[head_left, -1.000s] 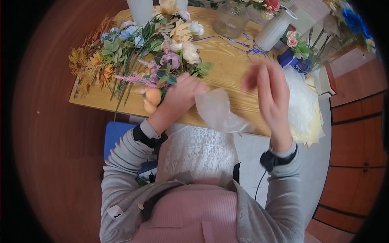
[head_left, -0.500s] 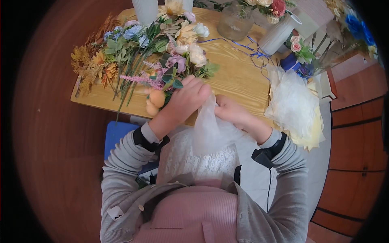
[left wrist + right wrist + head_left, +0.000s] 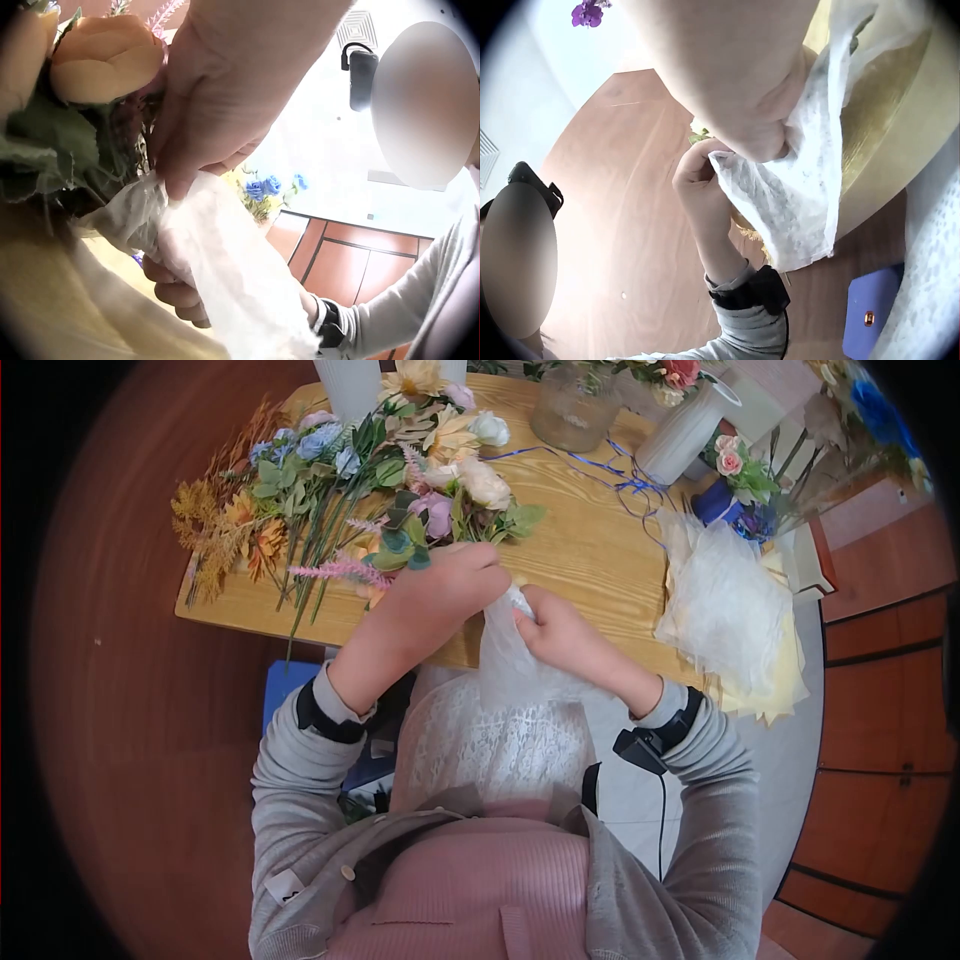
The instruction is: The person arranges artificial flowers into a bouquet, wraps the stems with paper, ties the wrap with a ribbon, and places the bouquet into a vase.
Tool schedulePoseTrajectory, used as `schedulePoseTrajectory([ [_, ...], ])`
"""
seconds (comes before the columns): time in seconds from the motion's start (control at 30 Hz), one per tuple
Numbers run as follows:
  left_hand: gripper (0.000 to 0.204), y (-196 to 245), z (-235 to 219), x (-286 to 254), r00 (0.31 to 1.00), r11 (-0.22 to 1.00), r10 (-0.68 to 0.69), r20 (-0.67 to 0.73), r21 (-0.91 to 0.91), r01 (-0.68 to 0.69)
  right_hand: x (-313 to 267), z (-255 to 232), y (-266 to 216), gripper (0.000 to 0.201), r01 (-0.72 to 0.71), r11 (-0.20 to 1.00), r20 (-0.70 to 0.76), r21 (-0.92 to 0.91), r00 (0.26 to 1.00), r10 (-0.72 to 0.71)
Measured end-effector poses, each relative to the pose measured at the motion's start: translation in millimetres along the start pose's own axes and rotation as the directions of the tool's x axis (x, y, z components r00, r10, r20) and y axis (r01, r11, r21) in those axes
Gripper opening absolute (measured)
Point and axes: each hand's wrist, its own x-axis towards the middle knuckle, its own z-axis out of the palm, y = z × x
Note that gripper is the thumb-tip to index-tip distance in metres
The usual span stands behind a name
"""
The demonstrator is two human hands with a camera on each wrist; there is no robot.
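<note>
Curled round the bottom of a bouquet, my left hand (image 3: 440,592) lies over the table's front edge; lilac (image 3: 433,515), white (image 3: 484,484) and orange blooms (image 3: 107,60) stick out beyond it. A thin white sheet (image 3: 504,658) is gathered at the stems and hangs down over the lap. My right hand (image 3: 570,640) pinches the sheet just right of the left hand. In the left wrist view the left thumb and fingers press the sheet (image 3: 232,270) against the stems. The right wrist view shows the sheet (image 3: 795,202) spread between both hands. The stem ends are hidden.
Loose flowers (image 3: 300,495) lie on the table's left part. White vases (image 3: 350,390) and a glass jar (image 3: 575,415) stand at the back, with blue ribbon (image 3: 625,485) near them. A stack of white sheets (image 3: 725,595) overhangs the right edge.
My right hand has come down from the right to the sheet beside my left hand. My left hand has turned, and the orange blooms are now mostly covered in the head view.
</note>
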Motion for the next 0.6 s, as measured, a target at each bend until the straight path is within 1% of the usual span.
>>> schedulePoseTrajectory([
  [0.03,0.014,3,-1,0,0.998,0.996,0.028,-0.061,0.090,-0.023,0,-1,1,0.031,0.000,1.000,-0.003,0.002,1.000,0.000],
  [0.07,0.014,7,-4,-2,0.998,0.996,0.032,-0.058,0.091,-0.026,0,-2,1,0.033,-0.006,0.999,0.013,-0.054,1.000,0.007],
  [0.1,0.015,12,-7,-6,0.997,0.990,-0.010,-0.072,0.138,0.020,0,-3,1,0.035,-0.011,0.994,0.030,-0.109,0.999,0.014],
  [0.13,0.016,18,-10,-10,0.995,0.980,-0.052,-0.088,0.185,0.067,-1,-2,2,0.035,-0.012,0.994,0.026,-0.105,1.000,0.014],
  [0.17,0.016,27,-14,-14,0.995,0.980,-0.048,-0.083,0.188,0.063,-2,0,4,0.030,0.037,0.989,0.015,-0.141,0.999,-0.036],
  [0.2,0.018,36,-19,-18,0.987,0.971,-0.098,-0.128,0.207,0.123,-2,2,5,0.026,0.084,0.981,0.003,-0.177,0.996,-0.085],
  [0.23,0.020,44,-21,-23,0.974,0.958,-0.147,-0.174,0.221,0.184,-2,3,5,0.026,0.080,0.982,-0.004,-0.172,0.997,-0.082],
  [0.27,0.020,51,-17,-25,0.976,0.959,-0.144,-0.166,0.220,0.179,-3,3,4,0.028,0.057,0.980,-0.015,-0.190,0.998,-0.061],
  [0.3,0.016,59,-9,-25,0.956,0.980,0.009,-0.294,0.192,0.050,-3,3,2,0.031,0.037,0.977,-0.022,-0.210,0.999,-0.043],
  [0.33,0.014,67,-3,-25,0.895,0.980,0.151,-0.421,0.183,-0.079,-1,4,0,0.031,0.039,0.978,-0.020,-0.207,0.999,-0.044],
  [0.37,0.014,77,5,-26,0.895,0.980,0.146,-0.422,0.187,-0.072,-1,5,-3,0.034,0.007,0.977,-0.011,-0.215,1.000,-0.010],
  [0.4,0.012,86,14,-28,0.959,0.997,-0.062,-0.277,0.025,0.072,0,6,-6,0.038,-0.023,0.974,0.000,-0.225,1.000,0.024],
  [0.43,0.011,90,20,-30,0.964,0.965,-0.246,-0.097,-0.112,0.235,-1,5,-8,0.038,-0.017,0.974,0.006,-0.228,1.000,0.019],
  [0.47,0.011,87,23,-29,0.964,0.966,-0.246,-0.104,-0.112,0.235,-3,2,-10,0.036,0.030,0.977,0.025,-0.212,0.999,-0.026],
  [0.5,0.010,83,25,-25,0.919,0.917,-0.388,0.069,-0.074,0.393,-6,-1,-12,0.035,0.075,0.978,0.039,-0.196,0.997,-0.069],
  [0.53,0.009,79,29,-22,0.826,0.849,-0.513,0.234,-0.006,0.529,-8,-2,-15,0.035,0.075,0.976,0.033,-0.202,0.997,-0.070],
  [0.57,0.009,73,37,-23,0.830,0.853,-0.506,0.232,-0.007,0.522,-10,-1,-21,0.032,0.096,0.966,-0.014,-0.239,0.995,-0.102],
  [0.6,0.015,63,47,-28,0.831,0.812,-0.543,0.120,-0.177,0.556,-11,1,-24,0.030,0.114,0.955,-0.058,-0.275,0.989,-0.135],
])
